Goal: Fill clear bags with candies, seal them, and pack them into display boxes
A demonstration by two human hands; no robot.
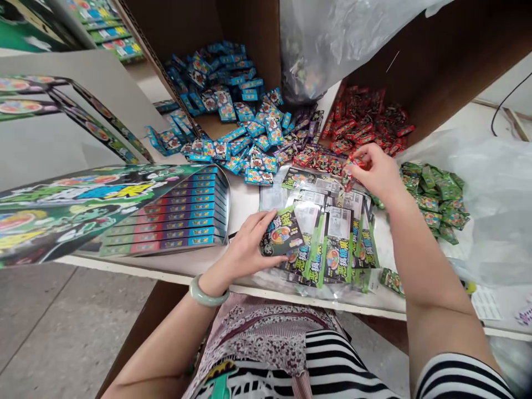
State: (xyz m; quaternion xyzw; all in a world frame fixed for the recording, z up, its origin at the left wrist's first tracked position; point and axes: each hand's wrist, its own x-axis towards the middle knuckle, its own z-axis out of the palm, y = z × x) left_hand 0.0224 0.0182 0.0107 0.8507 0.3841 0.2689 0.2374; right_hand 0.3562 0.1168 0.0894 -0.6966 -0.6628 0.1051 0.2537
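My left hand [249,246] holds a green-and-black candy packet [283,231] by its edge, just above a stack of green hanging packets in clear plastic [332,244]. My right hand [378,173] pinches a small red packet [356,164] at the edge of a red packet pile [366,119]. Blue packets [220,94] lie heaped beyond my hands, with purple packets [301,133] between the blue and red heaps. A loose pile of green packets [434,199] lies to the right of my right forearm.
Printed retail boxes of blue-and-red packets [178,213] stand at left on the white table [245,202]. Brown cardboard dividers [419,66] separate the heaps, and a plastic bag [316,44] hangs behind them. The table's front edge runs above a grey floor [75,316].
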